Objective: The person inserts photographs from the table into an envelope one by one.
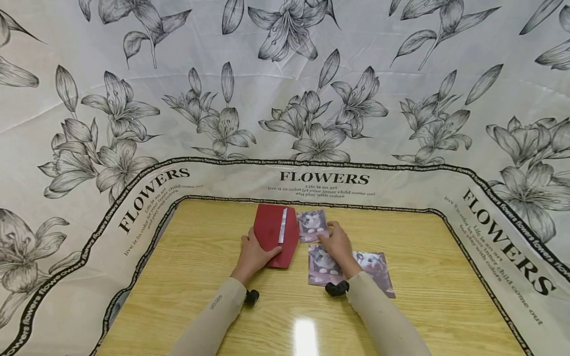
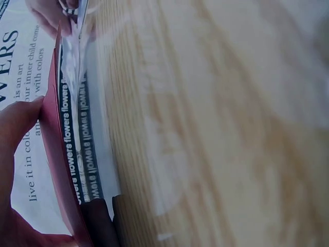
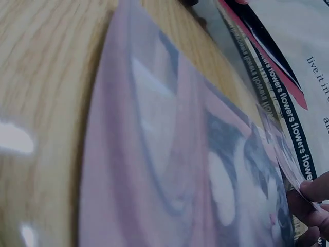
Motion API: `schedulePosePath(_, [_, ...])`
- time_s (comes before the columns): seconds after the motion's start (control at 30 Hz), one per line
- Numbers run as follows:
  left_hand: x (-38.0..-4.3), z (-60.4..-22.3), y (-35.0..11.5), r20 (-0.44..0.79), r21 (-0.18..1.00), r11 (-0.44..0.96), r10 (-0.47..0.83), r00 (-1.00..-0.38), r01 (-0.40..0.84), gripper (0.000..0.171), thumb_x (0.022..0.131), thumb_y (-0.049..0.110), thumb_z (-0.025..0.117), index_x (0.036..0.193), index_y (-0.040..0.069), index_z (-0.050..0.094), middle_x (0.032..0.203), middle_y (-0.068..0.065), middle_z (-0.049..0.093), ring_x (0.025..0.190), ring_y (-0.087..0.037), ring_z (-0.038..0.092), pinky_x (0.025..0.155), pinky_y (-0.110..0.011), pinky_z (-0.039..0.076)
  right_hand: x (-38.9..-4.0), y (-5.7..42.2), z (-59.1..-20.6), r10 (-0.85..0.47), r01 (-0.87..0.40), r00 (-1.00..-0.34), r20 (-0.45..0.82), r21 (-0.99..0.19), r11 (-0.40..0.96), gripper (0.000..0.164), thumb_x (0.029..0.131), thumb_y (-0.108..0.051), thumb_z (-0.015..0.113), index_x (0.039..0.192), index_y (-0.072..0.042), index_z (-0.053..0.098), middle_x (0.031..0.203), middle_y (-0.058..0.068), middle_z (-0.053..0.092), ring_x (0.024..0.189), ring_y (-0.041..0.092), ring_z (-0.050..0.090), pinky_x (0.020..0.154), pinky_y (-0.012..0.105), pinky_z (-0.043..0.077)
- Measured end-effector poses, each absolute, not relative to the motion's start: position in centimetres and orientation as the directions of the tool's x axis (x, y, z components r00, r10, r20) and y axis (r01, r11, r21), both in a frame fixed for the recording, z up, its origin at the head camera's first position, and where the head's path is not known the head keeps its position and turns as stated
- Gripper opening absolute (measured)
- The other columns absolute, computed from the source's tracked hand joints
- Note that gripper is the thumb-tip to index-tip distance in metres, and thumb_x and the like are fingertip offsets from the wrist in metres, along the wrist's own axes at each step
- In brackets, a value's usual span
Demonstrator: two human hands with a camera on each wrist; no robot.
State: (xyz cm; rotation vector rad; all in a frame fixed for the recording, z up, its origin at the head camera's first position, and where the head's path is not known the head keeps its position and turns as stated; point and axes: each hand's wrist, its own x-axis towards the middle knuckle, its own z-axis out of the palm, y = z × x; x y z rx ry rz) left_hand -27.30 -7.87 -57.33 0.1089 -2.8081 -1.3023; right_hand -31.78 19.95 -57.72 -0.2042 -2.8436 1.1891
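My left hand (image 1: 256, 252) grips the near left edge of a red paper envelope (image 1: 269, 225), thumb across the front. A pale shiny strip (image 1: 282, 225) runs along it beside the pointed right side. In the left wrist view the envelope (image 2: 56, 154) stands nearly edge-on between thumb and fingers. Close to its right, my right hand (image 1: 337, 242) pinches the lower right corner of a cat photo (image 1: 309, 222); the right wrist view shows fingers (image 3: 313, 188) on that corner. A second cat photo (image 1: 318, 269) lies on the table, partly hidden by the right hand.
A photo of a white furry animal (image 1: 373, 262) lies partly beneath the right forearm. The wooden table (image 1: 191, 247) reflects light near its front edge. Flower-printed cloth (image 1: 327, 180) borders the table at the back and sides. Dark straps (image 1: 337, 288) circle both wrists.
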Motion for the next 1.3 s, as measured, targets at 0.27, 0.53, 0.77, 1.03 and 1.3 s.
schedulePosePath(0.27, [-27.2,-57.4,-7.8,0.01,0.759,0.649,-0.086,-0.996,-0.048,0.121,0.083,0.052,0.091,0.164,-0.006,0.022,0.134,-0.03,0.045,0.11,-0.039,0.061,0.099,-0.054,0.055,-31.8,20.6,-57.7,0.118,0.037,-0.992,0.035,-0.828,0.559,0.053,0.106,-0.018,0.069,0.154,-0.004,0.052,0.076,0.009,0.069,0.053,0.016,0.052,0.053,0.033,0.043])
schedulePosePath(0.53, [-27.2,-57.3,-7.8,0.011,0.762,0.645,-0.082,-0.997,-0.045,0.121,0.084,0.052,0.09,0.164,-0.006,0.022,0.134,-0.029,0.045,0.11,-0.038,0.06,0.099,-0.054,0.055,-30.7,20.1,-56.6,0.199,-0.016,-0.974,0.113,-0.901,0.433,0.05,0.103,-0.019,0.074,0.149,-0.009,0.058,0.09,0.024,0.074,0.063,0.016,0.057,0.056,0.03,0.045])
schedulePosePath(0.77, [-27.3,-57.3,-7.8,0.004,0.768,0.638,-0.087,-0.996,-0.053,0.121,0.084,0.052,0.09,0.164,-0.006,0.022,0.135,-0.03,0.044,0.113,-0.039,0.059,0.1,-0.054,0.055,-30.1,19.2,-55.9,0.249,-0.095,-0.948,0.201,-0.92,0.379,0.05,0.102,-0.013,0.075,0.149,-0.009,0.06,0.088,0.023,0.073,0.067,0.011,0.06,0.061,0.025,0.048])
schedulePosePath(1.03, [-27.6,-57.6,-7.8,-0.002,0.758,0.65,-0.092,-0.996,-0.061,0.122,0.084,0.055,0.089,0.166,-0.004,0.02,0.138,-0.03,0.044,0.114,-0.039,0.06,0.101,-0.052,0.055,-29.4,17.8,-56.5,0.23,-0.154,-0.945,0.232,-0.938,0.312,0.049,0.101,-0.01,0.076,0.148,-0.007,0.06,0.086,0.023,0.073,0.064,0.006,0.059,0.062,0.02,0.048])
schedulePosePath(1.3, [-27.6,-57.5,-7.8,0.011,0.751,0.659,-0.084,-0.996,-0.047,0.122,0.084,0.054,0.089,0.165,-0.006,0.021,0.139,-0.033,0.043,0.116,-0.041,0.059,0.103,-0.054,0.054,-28.9,16.2,-56.8,0.195,-0.132,-0.962,0.193,-0.949,0.287,0.049,0.101,-0.01,0.077,0.148,-0.008,0.061,0.09,0.025,0.074,0.067,0.008,0.062,0.065,0.021,0.05])
